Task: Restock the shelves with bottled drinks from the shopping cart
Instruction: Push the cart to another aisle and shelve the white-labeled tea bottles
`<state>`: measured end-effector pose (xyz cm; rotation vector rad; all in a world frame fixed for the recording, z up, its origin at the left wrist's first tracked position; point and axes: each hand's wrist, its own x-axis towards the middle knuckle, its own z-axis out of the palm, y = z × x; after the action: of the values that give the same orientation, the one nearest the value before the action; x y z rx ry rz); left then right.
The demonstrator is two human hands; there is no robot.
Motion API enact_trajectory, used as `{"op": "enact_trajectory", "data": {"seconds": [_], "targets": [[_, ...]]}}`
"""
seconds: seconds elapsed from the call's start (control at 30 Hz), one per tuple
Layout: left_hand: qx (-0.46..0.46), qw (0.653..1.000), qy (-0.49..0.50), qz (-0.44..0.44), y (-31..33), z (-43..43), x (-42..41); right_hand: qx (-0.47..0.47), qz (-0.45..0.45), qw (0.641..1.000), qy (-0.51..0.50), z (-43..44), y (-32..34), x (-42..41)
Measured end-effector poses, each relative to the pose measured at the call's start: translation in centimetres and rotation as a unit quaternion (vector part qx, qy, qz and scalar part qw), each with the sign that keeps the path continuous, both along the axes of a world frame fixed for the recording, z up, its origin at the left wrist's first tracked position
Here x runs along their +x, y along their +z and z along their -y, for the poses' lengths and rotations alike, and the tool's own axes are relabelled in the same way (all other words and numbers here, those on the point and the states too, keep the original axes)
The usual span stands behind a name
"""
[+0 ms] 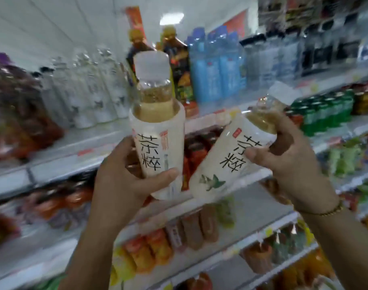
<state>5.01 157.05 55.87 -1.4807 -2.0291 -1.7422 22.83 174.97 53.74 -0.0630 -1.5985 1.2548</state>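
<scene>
Bottled drink (pixel 158 132), plastic cylinder, gripped upright by left hand (pixel 124 185), second bottle (pixel 231 158) gripped tilted by right hand (pixel 292 162), shelves (pixel 53 170) seemingly metal

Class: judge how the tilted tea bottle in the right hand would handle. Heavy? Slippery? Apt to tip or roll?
Probably heavy for its size: the tilted bottle looks nearly full of tea. Its smooth label may be slippery, though the right hand wraps it. Tall and round, it would likely tip if nudged, then roll.
</scene>
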Motion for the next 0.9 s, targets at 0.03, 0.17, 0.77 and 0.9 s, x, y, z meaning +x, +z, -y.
{"op": "enact_trajectory", "data": {"seconds": [0.03, 0.17, 0.77, 0.9], "targets": [[0.022, 0.999, 0.030, -0.013, 1.6, 1.7, -0.8, 0.029, -0.015, 0.999, 0.018, 1.0, 2.0, -1.5], [0.081, 0.987, 0.121, -0.068, 7.2, 7.4, -3.3, 0.125, -0.062, 0.987, 0.084, 5.2, 8.7, -7.6], [0.042, 0.971, 0.201, 0.124, 11.0, 5.0, -16.2, 0.059, 0.177, 0.973, 0.136, 7.3, 16.7, -29.1], [0.010, 0.972, 0.200, 0.123, 10.3, 4.0, -16.9, 0.011, 0.141, 0.979, 0.145, 6.3, 15.6, -29.7]]}}
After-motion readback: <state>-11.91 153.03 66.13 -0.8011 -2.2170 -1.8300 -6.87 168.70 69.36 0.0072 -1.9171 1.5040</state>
